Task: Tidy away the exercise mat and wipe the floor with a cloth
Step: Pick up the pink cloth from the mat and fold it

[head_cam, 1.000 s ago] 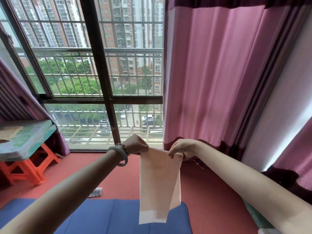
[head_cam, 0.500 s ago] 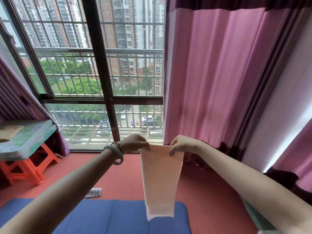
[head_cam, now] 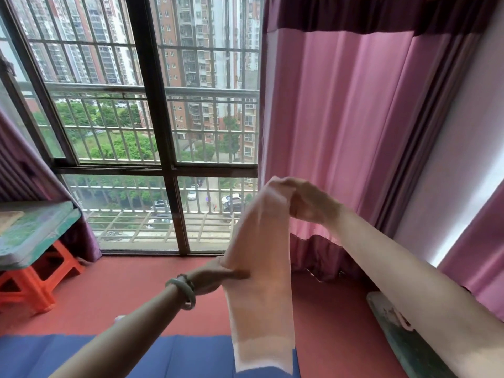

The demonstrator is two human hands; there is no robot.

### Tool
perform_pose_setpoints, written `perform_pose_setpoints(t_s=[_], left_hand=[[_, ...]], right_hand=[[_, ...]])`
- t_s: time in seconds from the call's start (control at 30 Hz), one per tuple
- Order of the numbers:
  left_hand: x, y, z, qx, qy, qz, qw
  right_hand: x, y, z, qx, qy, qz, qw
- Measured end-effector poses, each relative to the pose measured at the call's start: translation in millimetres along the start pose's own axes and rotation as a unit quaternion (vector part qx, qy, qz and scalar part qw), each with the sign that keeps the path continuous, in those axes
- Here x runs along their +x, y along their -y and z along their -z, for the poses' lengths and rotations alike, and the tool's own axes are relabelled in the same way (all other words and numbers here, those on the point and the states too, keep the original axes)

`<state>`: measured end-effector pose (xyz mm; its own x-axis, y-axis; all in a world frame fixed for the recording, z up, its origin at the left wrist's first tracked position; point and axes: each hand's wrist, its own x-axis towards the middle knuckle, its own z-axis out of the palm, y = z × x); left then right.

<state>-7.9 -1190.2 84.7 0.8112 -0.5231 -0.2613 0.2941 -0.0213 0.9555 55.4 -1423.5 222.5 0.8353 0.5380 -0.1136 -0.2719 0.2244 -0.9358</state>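
cloth (head_cam: 261,282) in mid-air, its lower end over the far edge of the blue mat (head_cam: 169,356) | right hand (head_cam: 308,201) fingers curled, pinching its top end | left hand (head_cam: 211,276) lower, fingers pinching its left edge | mat flat on red floor (head_cam: 122,290)

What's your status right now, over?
Right hand holds cloth top; left hand pinches its side. Cloth hangs in air. Blue mat lies on floor below, not yet tidied.
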Motion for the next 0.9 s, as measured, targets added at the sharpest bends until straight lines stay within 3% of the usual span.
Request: perform_pose_setpoints(t_s=[0.07, 0.1, 0.17, 0.27, 0.33, 0.47, 0.57, 0.67, 0.77, 0.9], left_hand=[[1.8, -3.7, -3.1, -0.039, -0.017, -0.009, 0.999], [1.7, -7.6, -3.7, -0.057, -0.029, -0.011, 0.998], [2.5, -15.1, -1.4, -0.08, -0.032, -0.015, 0.996], [0.3, -20.7, 10.0, -0.066, -0.03, -0.002, 0.997], [-3.4, -21.3, 17.0, -0.028, -0.03, 0.033, 0.999], [-9.6, -19.5, 20.5, -0.004, -0.107, 0.079, 0.991], [-13.7, -24.8, 18.5, 0.009, -0.099, 0.121, 0.988], [-18.1, -31.2, 18.1, 0.002, -0.095, 0.112, 0.989], [-21.8, -34.5, 23.0, -0.003, -0.076, 0.071, 0.995], [-25.0, -39.7, 45.7, 0.017, -0.043, 0.077, 0.996]], right_hand=[[-2.1, -14.0, 19.8, 0.175, -0.015, 0.016, 0.984], [-5.0, -29.6, 30.0, 0.2, 0.0, -0.005, 0.98], [-14.4, -69.1, 45.3, 0.113, 0.028, -0.097, 0.988], [-27.1, -107.1, 49.3, -0.058, 0.051, -0.216, 0.973], [-30.1, -115.7, 41.8, -0.105, 0.028, -0.218, 0.97], [-24.6, -135.8, 25.2, -0.107, 0.007, -0.228, 0.968], [-15.0, -152.6, 13.7, -0.155, -0.024, -0.265, 0.951], [-5.8, -157.7, 3.5, -0.096, -0.012, -0.27, 0.958], [3.4, -152.8, -7.8, 0.001, -0.037, -0.221, 0.975], [10.7, -132.3, -12.6, -0.022, -0.118, -0.173, 0.978]])
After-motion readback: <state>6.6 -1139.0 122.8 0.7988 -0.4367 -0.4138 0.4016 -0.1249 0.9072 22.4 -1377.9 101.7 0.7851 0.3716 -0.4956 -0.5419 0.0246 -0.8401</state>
